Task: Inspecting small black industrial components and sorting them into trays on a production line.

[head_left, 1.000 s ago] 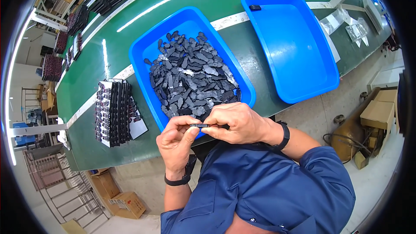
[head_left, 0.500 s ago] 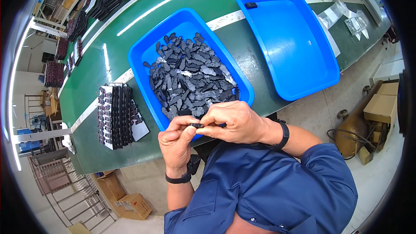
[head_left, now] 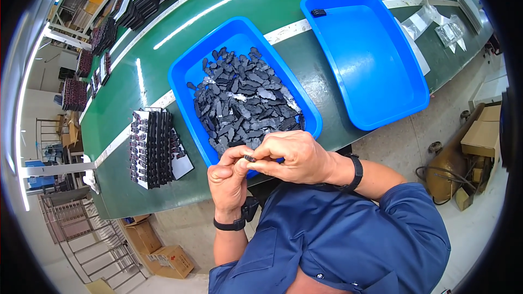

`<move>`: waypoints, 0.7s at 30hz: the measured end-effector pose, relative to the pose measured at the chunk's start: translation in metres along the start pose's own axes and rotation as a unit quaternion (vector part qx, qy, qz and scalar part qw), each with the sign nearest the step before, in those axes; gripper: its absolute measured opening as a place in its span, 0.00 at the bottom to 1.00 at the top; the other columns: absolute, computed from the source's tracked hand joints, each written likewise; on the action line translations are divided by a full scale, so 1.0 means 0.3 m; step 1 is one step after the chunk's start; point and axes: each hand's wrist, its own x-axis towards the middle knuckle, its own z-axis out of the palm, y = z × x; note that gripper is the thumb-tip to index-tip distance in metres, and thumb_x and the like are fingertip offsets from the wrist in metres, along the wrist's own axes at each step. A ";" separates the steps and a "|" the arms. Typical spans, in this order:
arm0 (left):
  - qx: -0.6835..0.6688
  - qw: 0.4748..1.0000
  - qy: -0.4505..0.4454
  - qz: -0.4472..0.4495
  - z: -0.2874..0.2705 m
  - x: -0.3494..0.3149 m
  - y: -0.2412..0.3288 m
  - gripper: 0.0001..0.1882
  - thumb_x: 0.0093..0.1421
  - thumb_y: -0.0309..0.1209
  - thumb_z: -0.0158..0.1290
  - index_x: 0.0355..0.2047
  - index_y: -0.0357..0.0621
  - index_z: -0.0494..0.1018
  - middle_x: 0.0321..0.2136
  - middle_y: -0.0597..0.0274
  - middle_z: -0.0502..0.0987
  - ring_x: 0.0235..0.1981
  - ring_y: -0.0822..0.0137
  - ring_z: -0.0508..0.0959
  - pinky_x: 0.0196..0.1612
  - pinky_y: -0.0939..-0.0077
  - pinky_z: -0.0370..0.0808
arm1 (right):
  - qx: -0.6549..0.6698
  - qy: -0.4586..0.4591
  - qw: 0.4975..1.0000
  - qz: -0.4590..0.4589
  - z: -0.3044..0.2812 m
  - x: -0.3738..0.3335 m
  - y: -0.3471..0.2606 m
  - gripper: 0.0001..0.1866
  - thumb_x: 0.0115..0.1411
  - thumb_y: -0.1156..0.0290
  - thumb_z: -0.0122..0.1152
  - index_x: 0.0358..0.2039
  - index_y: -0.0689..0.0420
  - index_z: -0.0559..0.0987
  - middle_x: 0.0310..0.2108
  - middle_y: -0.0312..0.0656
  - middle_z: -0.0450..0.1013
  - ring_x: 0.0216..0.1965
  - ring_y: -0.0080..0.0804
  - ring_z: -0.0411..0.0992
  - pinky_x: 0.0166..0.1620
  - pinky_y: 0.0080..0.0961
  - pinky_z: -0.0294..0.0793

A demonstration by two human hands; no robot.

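Part (head_left: 249, 158), small and dark, sits pinched between the thumb and fingers of both the left hand (head_left: 227, 182) and the right hand (head_left: 294, 155), at the near end of a blue tray (head_left: 183, 100) of dark pieces (head_left: 242, 98). It is probably light and stiff, perhaps slippery if smooth; its edges, gripped gently near opposite ends, seem the safest hold.

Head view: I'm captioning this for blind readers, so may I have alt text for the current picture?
A person's left hand and right hand pinch a small dark piece between them, over the near end of a blue tray heaped with flat dark pieces. To the right, a second blue tray holds a black item in its far left corner.
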 end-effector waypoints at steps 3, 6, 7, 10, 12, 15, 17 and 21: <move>-0.015 1.000 -0.005 -0.002 -0.008 -0.002 0.000 0.16 0.65 0.16 0.58 0.21 0.47 0.75 0.47 0.42 0.81 0.46 0.58 0.81 0.49 0.68 0.80 | -0.002 0.000 1.000 -0.022 0.001 0.008 -0.001 0.08 0.56 0.74 0.76 0.30 0.59 0.82 0.24 0.40 0.77 0.23 0.29 0.76 0.26 0.27 0.72; -0.028 1.000 -0.009 -0.003 -0.016 -0.002 0.003 0.17 0.65 0.16 0.58 0.21 0.49 0.74 0.47 0.41 0.81 0.47 0.58 0.81 0.50 0.68 0.80 | -0.002 -0.022 0.999 -0.035 -0.003 0.011 -0.006 0.10 0.60 0.71 0.73 0.30 0.59 0.79 0.25 0.41 0.75 0.25 0.35 0.76 0.28 0.31 0.73; -0.018 1.000 -0.014 0.000 -0.021 -0.001 0.004 0.17 0.65 0.16 0.58 0.21 0.49 0.73 0.47 0.41 0.81 0.47 0.57 0.81 0.50 0.67 0.80 | -0.002 -0.022 0.999 -0.035 -0.005 0.010 -0.007 0.10 0.60 0.71 0.73 0.30 0.59 0.79 0.25 0.41 0.75 0.25 0.35 0.76 0.28 0.31 0.73; 0.001 1.000 -0.024 0.006 -0.024 0.000 0.011 0.18 0.65 0.16 0.58 0.19 0.48 0.71 0.47 0.41 0.81 0.47 0.57 0.82 0.49 0.67 0.81 | -0.007 -0.040 0.999 -0.036 -0.010 0.007 -0.008 0.09 0.60 0.71 0.73 0.33 0.60 0.80 0.26 0.41 0.76 0.26 0.34 0.76 0.29 0.30 0.74; 0.008 0.999 -0.030 0.011 -0.008 0.005 0.033 0.19 0.65 0.16 0.59 0.18 0.47 0.70 0.47 0.41 0.81 0.46 0.56 0.83 0.47 0.67 0.82 | 0.010 -0.040 0.999 -0.002 -0.009 0.010 -0.028 0.08 0.60 0.71 0.73 0.34 0.59 0.81 0.26 0.41 0.77 0.26 0.33 0.76 0.30 0.29 0.74; 0.016 0.999 -0.032 0.015 -0.007 0.007 0.038 0.21 0.64 0.16 0.59 0.17 0.46 0.68 0.46 0.41 0.82 0.45 0.55 0.83 0.45 0.66 0.82 | 0.044 -0.040 0.996 0.065 -0.007 0.013 -0.042 0.08 0.60 0.71 0.72 0.36 0.59 0.83 0.28 0.41 0.78 0.27 0.32 0.77 0.31 0.28 0.75; 0.027 0.999 -0.033 0.017 -0.005 0.006 0.038 0.22 0.64 0.17 0.60 0.15 0.45 0.66 0.46 0.41 0.82 0.44 0.55 0.84 0.44 0.66 0.83 | 0.055 -0.033 0.998 0.014 -0.009 0.011 -0.024 0.10 0.58 0.73 0.75 0.39 0.60 0.85 0.24 0.39 0.76 0.24 0.29 0.75 0.27 0.27 0.72; 0.017 0.999 -0.050 0.004 -0.018 0.008 0.030 0.23 0.64 0.17 0.60 0.15 0.44 0.64 0.45 0.40 0.82 0.44 0.57 0.84 0.44 0.67 0.83 | 0.069 -0.046 0.996 -0.023 -0.018 0.011 0.002 0.11 0.57 0.74 0.76 0.40 0.59 0.86 0.22 0.38 0.75 0.22 0.28 0.73 0.25 0.26 0.69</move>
